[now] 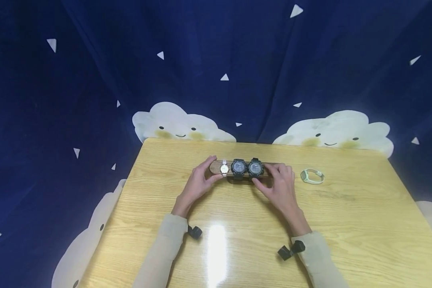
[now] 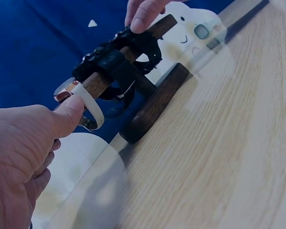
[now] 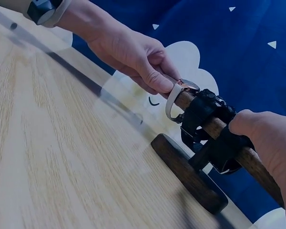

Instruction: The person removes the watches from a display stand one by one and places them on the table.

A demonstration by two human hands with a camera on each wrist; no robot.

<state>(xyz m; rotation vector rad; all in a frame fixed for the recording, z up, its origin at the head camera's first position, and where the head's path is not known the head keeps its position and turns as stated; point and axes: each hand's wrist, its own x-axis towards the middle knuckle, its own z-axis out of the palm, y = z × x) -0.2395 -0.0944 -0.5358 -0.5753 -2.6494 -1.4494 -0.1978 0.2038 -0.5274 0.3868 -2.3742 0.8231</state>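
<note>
A dark wooden T-bar watch stand (image 2: 155, 112) bears three watches along its bar. At the bar's left end sits a small watch with a white strap (image 1: 224, 168). Beside it are a black chunky watch (image 1: 239, 167) and a second black watch (image 1: 255, 168), side by side. My left hand (image 1: 198, 182) grips the bar's left end, its thumb against the white strap. With thumb in front and fingers behind, my right hand (image 1: 281, 188) holds the right-hand black watch on the bar. Its fingers are partly hidden in the right wrist view.
A pale green watch (image 1: 312, 176) lies on the wooden table (image 1: 252, 240), right of the stand. A dark blue curtain (image 1: 209, 32) with white clouds hangs behind the table's far edge. Small black devices (image 1: 291, 250) are worn at both wrists.
</note>
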